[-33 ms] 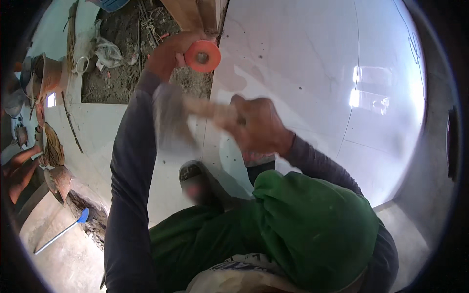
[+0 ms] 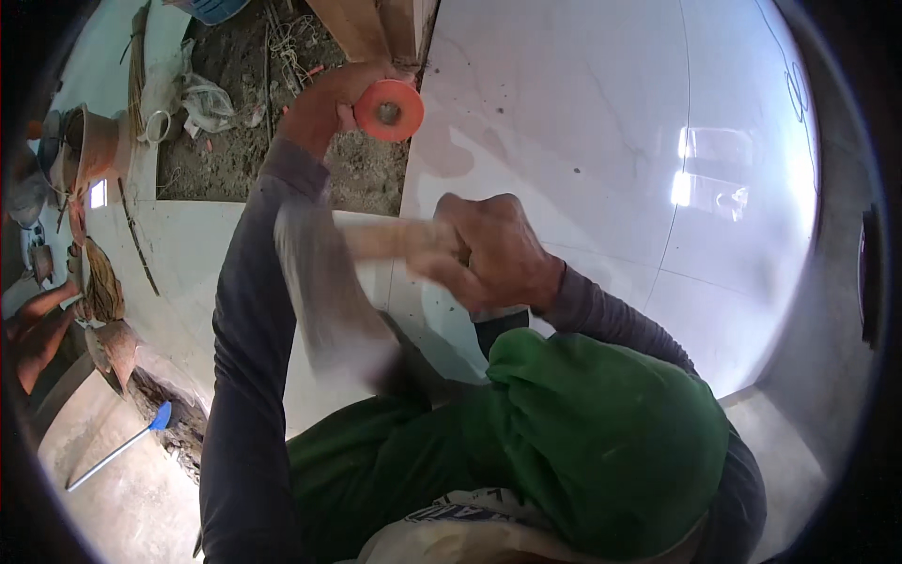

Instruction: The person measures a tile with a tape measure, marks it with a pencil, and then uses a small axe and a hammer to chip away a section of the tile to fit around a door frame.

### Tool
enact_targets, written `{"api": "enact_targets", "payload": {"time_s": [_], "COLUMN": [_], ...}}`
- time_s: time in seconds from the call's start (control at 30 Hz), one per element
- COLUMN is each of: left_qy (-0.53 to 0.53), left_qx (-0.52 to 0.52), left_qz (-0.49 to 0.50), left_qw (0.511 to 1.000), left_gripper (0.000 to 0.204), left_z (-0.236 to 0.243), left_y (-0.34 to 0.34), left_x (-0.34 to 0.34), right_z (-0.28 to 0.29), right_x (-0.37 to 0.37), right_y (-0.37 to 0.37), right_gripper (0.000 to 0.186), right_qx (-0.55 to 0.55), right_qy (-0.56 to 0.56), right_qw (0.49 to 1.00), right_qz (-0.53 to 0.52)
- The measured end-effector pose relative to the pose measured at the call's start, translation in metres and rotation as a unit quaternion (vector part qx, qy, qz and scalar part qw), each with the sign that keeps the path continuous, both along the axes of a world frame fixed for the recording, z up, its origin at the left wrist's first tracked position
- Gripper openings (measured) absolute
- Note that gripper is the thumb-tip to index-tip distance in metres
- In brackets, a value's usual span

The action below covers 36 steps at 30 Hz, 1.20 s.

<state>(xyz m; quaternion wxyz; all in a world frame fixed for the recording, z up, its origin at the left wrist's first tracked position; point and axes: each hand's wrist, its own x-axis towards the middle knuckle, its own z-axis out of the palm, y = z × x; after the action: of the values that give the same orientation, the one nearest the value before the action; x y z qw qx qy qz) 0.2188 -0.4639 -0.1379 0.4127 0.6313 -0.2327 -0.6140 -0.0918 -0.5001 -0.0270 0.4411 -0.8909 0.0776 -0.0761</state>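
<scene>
My left hand (image 2: 331, 94) is wrapped around a chisel (image 2: 410, 111) that has a round orange hand guard. The chisel points away from me, so its blunt end shows in the middle of the guard and its blade is hidden. It stands at the border between bare soil (image 2: 362, 174) and white marbled floor tiles (image 2: 526, 103). Closer to me, my right hand (image 2: 498, 249) grips the wooden handle of a hammer (image 2: 381, 240). The hammer's head is smeared by motion and shows above my left forearm and the floor, apart from the chisel.
Brown boards (image 2: 349, 28) rise beyond the chisel. Crumpled clear plastic (image 2: 209, 101) and string lie on the soil, near a blue container (image 2: 218, 9). A blue-headed tool with a metal handle (image 2: 115, 457) lies at the lower left. Clay-coloured pots (image 2: 97, 146) stand at the left.
The hammer head has swung nearer to me, down in the picture, and my right hand has turned slightly with it. My left hand and the chisel stay nearly in place.
</scene>
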Motion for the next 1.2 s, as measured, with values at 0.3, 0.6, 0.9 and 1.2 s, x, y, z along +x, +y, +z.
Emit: {"api": "enact_targets", "payload": {"time_s": [0.3,0.6,0.9,1.2], "left_qy": [-0.128,-0.224,-0.164,-0.277], "left_qx": [-0.170,0.022,0.099,0.091], "left_qz": [0.063,-0.153,-0.073,-0.125], "left_qw": [0.975,0.962,0.979,0.948], "left_gripper": [0.020,0.039,0.031,0.038], "left_z": [0.021,-0.023,0.035,0.046], "left_y": [0.019,0.031,0.132,0.184], "left_x": [-0.027,-0.013,-0.023,-0.025], "right_z": [0.002,-0.038,-0.057,-0.080], "right_x": [0.010,-0.016,-0.072,-0.079], "right_y": [-0.001,0.024,0.038,0.051], "right_gripper": [0.045,0.050,0.056,0.046], "right_qx": [0.023,0.035,0.078,0.095], "right_qy": [0.000,0.163,0.159,0.118], "right_qw": [0.997,0.985,0.984,0.988], "right_qz": [-0.068,-0.043,-0.017,0.034]}}
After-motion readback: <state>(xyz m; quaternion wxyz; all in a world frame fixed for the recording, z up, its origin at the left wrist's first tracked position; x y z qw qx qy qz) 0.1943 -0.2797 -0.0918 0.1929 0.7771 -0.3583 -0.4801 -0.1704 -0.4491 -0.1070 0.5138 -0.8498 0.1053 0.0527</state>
